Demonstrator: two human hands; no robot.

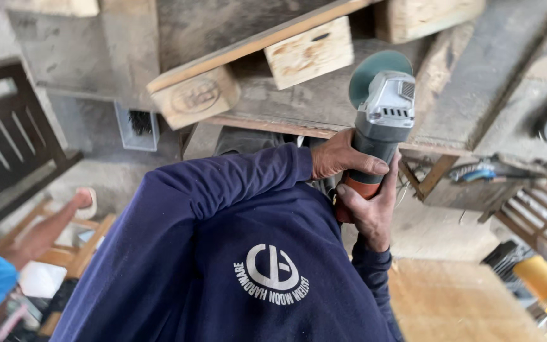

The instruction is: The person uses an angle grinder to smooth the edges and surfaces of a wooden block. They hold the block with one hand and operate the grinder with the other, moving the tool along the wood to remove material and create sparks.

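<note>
Head view: both hands grip an angle grinder (pixel 381 120) held up against a wooden pallet (pixel 299 63).

The left hand (pixel 340 158) wraps the grey body, thumb laid across it; the right hand (pixel 368 209) is clenched round the orange rear handle just below. The green disc (pixel 375 69) sits near a pallet block (pixel 308 52), and whether it touches the wood cannot be told. Navy sleeves (pixel 223 190) fill the foreground.

A wooden pallet (pixel 299 95) seemingly rests on the workbench (pixel 508 88).
</note>
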